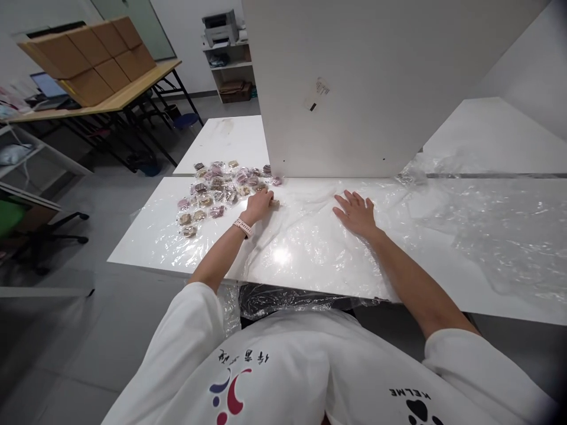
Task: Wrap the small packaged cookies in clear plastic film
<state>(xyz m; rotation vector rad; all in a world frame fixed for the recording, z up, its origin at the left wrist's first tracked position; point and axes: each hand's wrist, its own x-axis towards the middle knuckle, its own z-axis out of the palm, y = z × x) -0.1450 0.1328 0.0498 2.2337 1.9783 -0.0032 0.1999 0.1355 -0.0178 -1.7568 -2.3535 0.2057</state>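
Note:
My left hand (259, 205) is closed at the right side of a group of small wrapped snack pieces (217, 183). Between its fingertips shows a small tan wrapped piece (275, 203), partly hidden by the hand. Several pieces in the group are brown, tan or pinkish-purple, each in clear film. With its fingers spread, my right hand (357, 215) lies flat on a thin clear plastic sheet (305, 236) and holds nothing. The sheet is wrinkled and stretches over the white table (146, 236) between both hands.
An upright white panel (354, 130) with a small label stands at the table's far edge. More crumpled plastic film (500, 236) covers the right side. At the back left are cardboard boxes (97, 65) on a wooden table (163, 74), and a shelf holds a printer (220, 29).

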